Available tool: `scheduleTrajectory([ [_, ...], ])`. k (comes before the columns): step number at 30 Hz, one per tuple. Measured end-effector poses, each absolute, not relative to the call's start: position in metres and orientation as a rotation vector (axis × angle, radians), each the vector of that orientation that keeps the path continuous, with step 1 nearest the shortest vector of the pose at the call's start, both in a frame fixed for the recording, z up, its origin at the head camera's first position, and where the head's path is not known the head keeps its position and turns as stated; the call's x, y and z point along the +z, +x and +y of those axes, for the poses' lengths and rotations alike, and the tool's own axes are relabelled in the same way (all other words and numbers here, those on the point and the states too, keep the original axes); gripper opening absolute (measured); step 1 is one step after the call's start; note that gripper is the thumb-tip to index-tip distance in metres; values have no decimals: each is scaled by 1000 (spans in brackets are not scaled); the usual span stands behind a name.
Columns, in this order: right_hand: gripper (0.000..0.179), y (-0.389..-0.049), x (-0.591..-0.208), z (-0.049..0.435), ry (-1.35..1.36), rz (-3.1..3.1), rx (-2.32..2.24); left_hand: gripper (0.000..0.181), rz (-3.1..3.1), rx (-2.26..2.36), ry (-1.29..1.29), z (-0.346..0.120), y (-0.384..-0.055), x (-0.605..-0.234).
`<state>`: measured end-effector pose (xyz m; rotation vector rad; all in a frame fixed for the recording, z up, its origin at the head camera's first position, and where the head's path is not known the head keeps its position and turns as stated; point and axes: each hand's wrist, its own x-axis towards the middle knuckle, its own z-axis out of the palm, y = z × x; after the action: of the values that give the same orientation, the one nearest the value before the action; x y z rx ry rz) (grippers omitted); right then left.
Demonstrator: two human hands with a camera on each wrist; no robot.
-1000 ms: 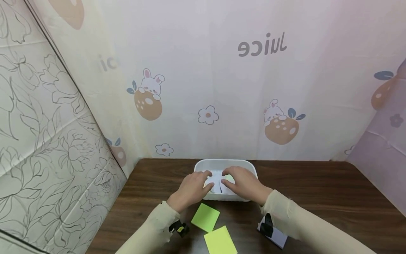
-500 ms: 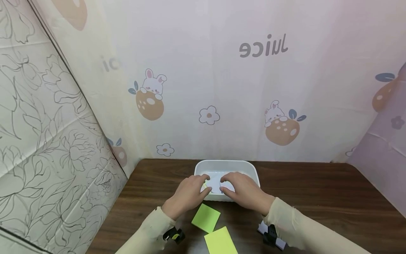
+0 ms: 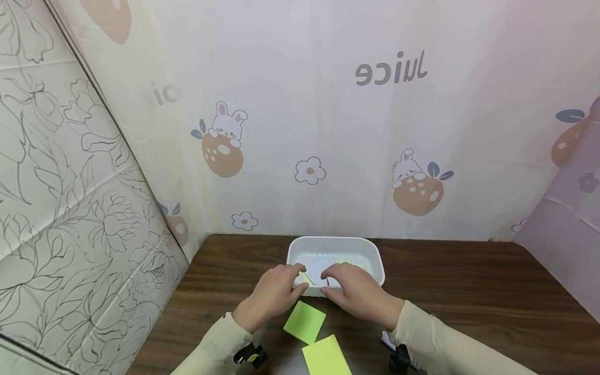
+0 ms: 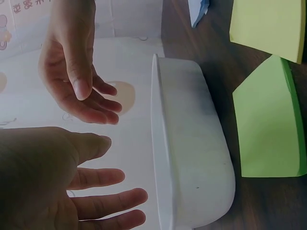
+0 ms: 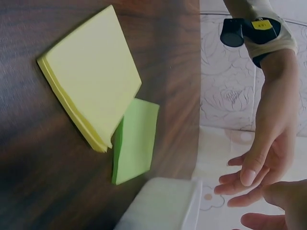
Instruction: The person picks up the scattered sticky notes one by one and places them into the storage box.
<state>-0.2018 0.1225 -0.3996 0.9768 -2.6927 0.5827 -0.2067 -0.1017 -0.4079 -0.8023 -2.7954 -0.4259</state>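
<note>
My left hand (image 3: 273, 292) and right hand (image 3: 360, 296) hover over the near side of a white plastic tray (image 3: 335, 239). Their fingers are loosely bent and hold nothing, as both wrist views confirm. In the left wrist view, the fingertips of the right hand (image 4: 72, 62) and left hand (image 4: 53, 177) face each other, apart. Pale slips lie inside the tray, partly hidden by the hands. On the table in front of it lie a green sticky-note pad (image 3: 304, 322) and a yellow sticky-note pad (image 3: 326, 357), close together.
A pale purple pad (image 3: 388, 340) lies under the right forearm, mostly covered. The dark wooden table (image 3: 450, 271) extends on both sides of the tray. Behind it hangs a printed curtain (image 3: 347, 198), with a floral sheet (image 3: 84, 219) at the left.
Both hands have drawn back a little toward me, uncovering more of the tray's far part. The pads and the tray stay in place.
</note>
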Motion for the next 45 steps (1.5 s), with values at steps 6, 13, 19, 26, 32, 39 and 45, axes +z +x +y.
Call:
scheduleTrajectory([
  [6, 19, -196, -405, 120, 1042, -2666, 589, 29, -2816, -432, -800, -103, -204, -411],
  [13, 19, -190, -412, 117, 1083, -2684, 578, 26, -2814, -448, -836, -104, -200, -415],
  [19, 16, -185, -418, 114, 1117, -2683, 569, 22, -2847, -459, -836, -109, -195, -421],
  [26, 18, -181, -424, 111, 1135, -2727, 564, 19, -2904, -488, -879, -110, -193, -429],
  [32, 22, -179, -430, 111, 1166, -2733, 543, 21, -2913, -482, -924, -110, -192, -436],
  [39, 23, -176, -434, 109, 1171, -2731, 547, 31, -2988, -392, -931, -108, -194, -448],
  [45, 22, -174, -439, 105, 1164, -2746, 547, 37, -3012, -339, -935, -106, -196, -458],
])
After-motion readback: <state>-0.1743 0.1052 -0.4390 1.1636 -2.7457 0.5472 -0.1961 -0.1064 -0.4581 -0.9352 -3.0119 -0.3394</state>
